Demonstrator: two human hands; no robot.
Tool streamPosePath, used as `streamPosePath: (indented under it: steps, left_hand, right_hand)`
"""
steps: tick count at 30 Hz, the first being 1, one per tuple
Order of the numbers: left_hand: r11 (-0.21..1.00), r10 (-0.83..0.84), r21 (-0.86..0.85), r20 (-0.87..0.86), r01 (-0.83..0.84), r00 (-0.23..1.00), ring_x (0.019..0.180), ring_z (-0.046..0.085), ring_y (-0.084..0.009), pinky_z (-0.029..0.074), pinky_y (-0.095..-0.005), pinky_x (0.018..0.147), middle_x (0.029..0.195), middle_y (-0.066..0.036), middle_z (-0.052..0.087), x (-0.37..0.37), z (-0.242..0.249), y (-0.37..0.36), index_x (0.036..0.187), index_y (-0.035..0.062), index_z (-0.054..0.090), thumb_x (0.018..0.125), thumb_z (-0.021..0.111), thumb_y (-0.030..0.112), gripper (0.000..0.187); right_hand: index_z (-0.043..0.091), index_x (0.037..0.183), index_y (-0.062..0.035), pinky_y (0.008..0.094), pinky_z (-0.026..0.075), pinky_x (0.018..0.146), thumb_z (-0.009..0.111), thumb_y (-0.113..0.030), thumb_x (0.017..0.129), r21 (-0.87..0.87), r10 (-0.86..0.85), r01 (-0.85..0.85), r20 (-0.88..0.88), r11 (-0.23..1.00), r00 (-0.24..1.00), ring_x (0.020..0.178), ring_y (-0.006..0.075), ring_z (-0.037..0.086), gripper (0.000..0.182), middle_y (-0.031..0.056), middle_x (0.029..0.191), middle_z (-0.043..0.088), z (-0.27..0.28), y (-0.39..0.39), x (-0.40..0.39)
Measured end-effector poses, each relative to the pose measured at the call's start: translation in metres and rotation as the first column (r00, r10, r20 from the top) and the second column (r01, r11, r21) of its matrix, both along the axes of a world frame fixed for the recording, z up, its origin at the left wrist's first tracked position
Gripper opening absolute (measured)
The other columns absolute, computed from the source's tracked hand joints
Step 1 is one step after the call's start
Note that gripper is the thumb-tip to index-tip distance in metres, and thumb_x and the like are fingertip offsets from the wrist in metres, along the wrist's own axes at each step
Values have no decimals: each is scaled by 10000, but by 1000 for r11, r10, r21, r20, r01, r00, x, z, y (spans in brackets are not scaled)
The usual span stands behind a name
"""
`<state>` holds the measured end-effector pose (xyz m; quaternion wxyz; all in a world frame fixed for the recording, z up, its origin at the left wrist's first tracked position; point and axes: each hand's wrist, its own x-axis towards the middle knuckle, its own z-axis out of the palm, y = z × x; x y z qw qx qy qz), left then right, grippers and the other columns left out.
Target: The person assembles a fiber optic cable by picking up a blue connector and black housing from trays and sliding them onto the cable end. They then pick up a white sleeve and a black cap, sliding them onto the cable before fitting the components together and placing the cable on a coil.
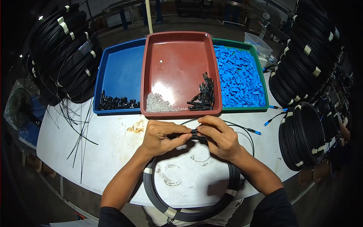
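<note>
The left hand and the right hand meet near the center of the frame, thumbs and index fingers closed in a pinch on a small black connector. The connector lies directly between the two sets of fingertips, which cover most of it, so its exact shape cannot be told. Just below it runs the upper edge of a black cable coil, bound with pale tape; the coil circles down to the bottom center of the frame, between the forearms. To the right of the right hand, a loose cable ends in a blue tip.

Above the hands stands a red tray, with whitish pieces in its lower left corner and black parts in its lower right. A blue tray on its left holds short black fittings, and a green tray on its right holds many blue pieces. All of this is on a white table. Taped black coils rise in a left stack and a right stack.
</note>
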<state>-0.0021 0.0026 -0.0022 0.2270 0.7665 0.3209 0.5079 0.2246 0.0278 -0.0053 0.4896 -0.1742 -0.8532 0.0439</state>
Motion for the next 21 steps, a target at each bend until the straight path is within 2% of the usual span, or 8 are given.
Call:
streamPosePath:
  steps: [4, 6, 10, 12, 13, 15, 19, 21]
  left_hand:
    - [999, -17, 31, 35, 16, 999, 652, 744, -154, 587, -256, 587, 840, -125, 789, 0, -2, 3, 976, -8, 802, 811, 830, 32, 172]
    - [999, 19, -33, 28, -18, 999, 745, 767, -169, 603, -262, 691, 865, -138, 792, 1, -2, 1, 948, -26, 797, 794, 829, -6, 159]
    - [999, 50, 16, 11, -50, 999, 728, 761, -161, 599, -259, 684, 846, -126, 790, 4, -1, 1, 944, -16, 798, 800, 832, 4, 150]
    - [993, 42, 115, -65, -34, 997, 645, 735, -160, 570, -273, 570, 781, -112, 771, 3, -1, 2, 976, -14, 787, 828, 820, 37, 160]
    - [993, 41, 114, -65, -34, 997, 645, 735, -160, 570, -273, 570, 781, -112, 771, 3, 0, 2, 976, -14, 787, 828, 820, 37, 160]
    - [967, 76, 252, -172, -30, 982, 610, 703, -155, 543, -282, 548, 720, -96, 734, 3, 4, 3, 952, -5, 764, 837, 810, 46, 134]
    - [974, 80, 224, -218, -30, 973, 603, 667, -117, 515, -262, 548, 711, -65, 716, 3, 4, 4, 914, -14, 746, 817, 797, 9, 112]
    - [997, 38, 67, -101, -31, 994, 622, 663, -105, 521, -247, 579, 724, -58, 718, 4, 6, 1, 914, -20, 743, 846, 777, 25, 88]
  right_hand:
    - [669, 1036, 26, 374, 574, 744, 729, 87, 764, -7, -11, 11, 34, 1000, 999, 894, 307, 699, 286, 151, 1081, 677, 1, -1, 0]
    - [667, 1030, 23, 379, 561, 747, 745, 59, 776, -18, -25, 26, 46, 999, 999, 882, 307, 695, 268, 147, 1061, 681, 1, 0, 0]
    - [665, 1036, 16, 392, 534, 762, 754, 14, 795, -54, -27, 28, 26, 998, 999, 848, 304, 678, 257, 142, 1015, 687, 1, 1, -1]
    - [664, 1036, 14, 396, 531, 769, 749, 13, 800, -64, -27, 28, 26, 998, 999, 845, 305, 675, 251, 144, 1002, 687, 1, 0, -1]
    - [663, 1019, 15, 393, 538, 756, 749, 32, 799, -58, -40, 42, 46, 997, 998, 830, 309, 681, 236, 143, 985, 698, 3, 0, -2]
    - [661, 1001, 16, 390, 546, 743, 749, 52, 799, -50, -53, 56, 66, 997, 996, 814, 314, 687, 223, 143, 968, 709, 4, 1, -2]
    - [648, 968, 7, 392, 507, 688, 751, 54, 783, -80, -55, 64, 112, 995, 992, 744, 310, 655, 216, 134, 903, 701, -2, 4, 3]
    - [646, 957, 3, 392, 500, 666, 756, 55, 774, -78, -46, 55, 112, 995, 993, 725, 307, 648, 219, 133, 885, 698, -3, 4, 4]
